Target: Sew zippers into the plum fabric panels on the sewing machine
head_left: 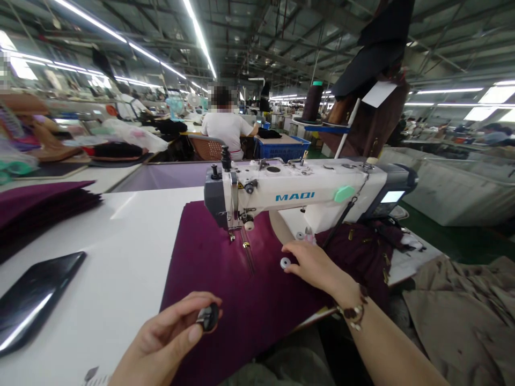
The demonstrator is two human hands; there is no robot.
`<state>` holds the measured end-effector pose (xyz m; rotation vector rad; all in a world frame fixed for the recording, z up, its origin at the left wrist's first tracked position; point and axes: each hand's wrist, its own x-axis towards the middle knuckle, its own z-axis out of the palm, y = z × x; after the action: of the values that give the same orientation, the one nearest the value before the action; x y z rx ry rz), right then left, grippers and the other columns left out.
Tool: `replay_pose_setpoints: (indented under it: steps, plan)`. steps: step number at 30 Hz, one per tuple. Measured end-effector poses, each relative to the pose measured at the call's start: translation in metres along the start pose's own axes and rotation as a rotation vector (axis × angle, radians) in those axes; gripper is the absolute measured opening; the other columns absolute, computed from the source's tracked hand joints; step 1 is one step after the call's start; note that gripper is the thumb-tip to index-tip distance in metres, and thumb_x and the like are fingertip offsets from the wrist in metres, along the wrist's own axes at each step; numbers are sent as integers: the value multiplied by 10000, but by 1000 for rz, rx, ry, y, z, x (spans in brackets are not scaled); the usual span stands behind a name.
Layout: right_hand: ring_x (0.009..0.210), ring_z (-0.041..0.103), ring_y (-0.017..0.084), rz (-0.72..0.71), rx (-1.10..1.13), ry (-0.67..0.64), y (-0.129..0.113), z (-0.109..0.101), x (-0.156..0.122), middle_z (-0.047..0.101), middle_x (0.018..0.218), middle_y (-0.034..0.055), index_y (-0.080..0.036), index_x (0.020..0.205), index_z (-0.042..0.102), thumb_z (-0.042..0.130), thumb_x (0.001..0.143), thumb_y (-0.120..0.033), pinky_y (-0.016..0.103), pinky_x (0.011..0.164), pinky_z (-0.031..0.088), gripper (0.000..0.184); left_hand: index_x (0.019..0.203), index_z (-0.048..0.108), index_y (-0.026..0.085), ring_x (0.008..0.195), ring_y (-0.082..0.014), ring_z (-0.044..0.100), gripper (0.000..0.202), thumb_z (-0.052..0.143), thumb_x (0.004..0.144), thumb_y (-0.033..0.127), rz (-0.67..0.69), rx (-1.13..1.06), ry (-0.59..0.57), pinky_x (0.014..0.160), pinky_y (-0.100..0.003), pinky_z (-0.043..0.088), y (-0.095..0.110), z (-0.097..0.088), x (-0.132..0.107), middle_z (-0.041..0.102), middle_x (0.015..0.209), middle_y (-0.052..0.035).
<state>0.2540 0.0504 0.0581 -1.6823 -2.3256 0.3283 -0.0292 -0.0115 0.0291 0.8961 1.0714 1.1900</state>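
Between the thumb and fingers of my left hand (173, 335) is a small dark, round bobbin case (208, 317) with a shiny metal edge. My right hand (316, 265) pinches a pale bobbin (285, 262) above the purple fabric panel (225, 279). That panel lies flat under the needle area of a white sewing machine (293, 187). A second pale bobbin (300, 235) rests by the machine's base, close to a small pink-handled tool (309, 235) behind my right hand.
A black phone-like slab (36, 295) and a stack of purple pieces (44, 206) are at left. Maroon fabric with zips (358, 252) bunches at right, near a large white bin (462, 187). Ahead, a person in a white shirt (227, 128) sits beside a blue crate (281, 148).
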Motion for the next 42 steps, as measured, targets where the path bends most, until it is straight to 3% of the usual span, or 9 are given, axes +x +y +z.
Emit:
replay_pose_setpoints:
  steps: [4,8,13,16,20,30,34,39,42]
  plan:
    - [937,546,189,12,51,7,-3,9,-1,610,997,53,-159,980,600,589,748,-101,297,830,382,239,832,722,182,902,-236,612,381,801,509,369,-45,72,25,800,-241,488,5,6,0,673,973,-84]
    - [866,560,150,23,125,42,-6,13,-2,622,927,26,-167,951,598,539,769,-98,259,788,401,204,893,714,197,959,-242,591,368,766,561,346,19,204,-26,848,-251,464,10,19,0,662,1008,-71]
    - [719,565,116,89,348,38,-12,17,-7,617,798,13,-153,913,580,559,734,-118,219,671,423,184,874,713,233,858,-214,623,214,651,670,215,325,527,-153,732,-236,508,5,48,7,658,964,-45]
    - [684,562,116,107,463,5,-18,20,-10,613,775,17,-145,864,580,573,724,-139,216,640,426,140,944,683,223,866,-204,625,271,595,705,132,541,708,-191,781,-257,494,-3,64,16,661,964,-52]
    - [685,550,120,34,427,13,-31,19,-17,598,779,16,-154,852,580,541,740,-126,213,615,416,122,961,643,173,855,-194,625,273,577,713,79,655,775,-214,790,-264,489,-12,75,23,663,943,-71]
    - [863,529,150,-171,385,87,-62,14,-32,543,922,30,-159,977,484,454,679,57,272,783,431,369,971,600,169,873,-181,609,263,548,740,54,579,714,-257,787,-273,481,-17,72,21,647,950,-59]
    - [904,541,169,-172,387,100,-71,15,-40,545,973,58,-157,1035,475,410,710,44,321,808,466,388,961,597,174,847,-169,605,255,555,738,56,568,664,-234,756,-252,485,-18,68,18,638,929,-45]
    - [1095,487,171,-178,458,132,-79,9,-46,476,1204,99,-160,1220,377,374,759,3,332,934,431,488,1011,610,225,832,-155,583,299,566,754,79,610,601,-202,735,-237,468,-15,68,15,611,925,-25]
    - [991,550,131,-185,608,167,-75,7,-44,499,1161,80,-172,1181,396,365,790,-26,272,877,466,419,1023,628,247,842,-155,561,289,548,784,106,531,469,-241,727,-233,459,-11,66,12,571,923,-31]
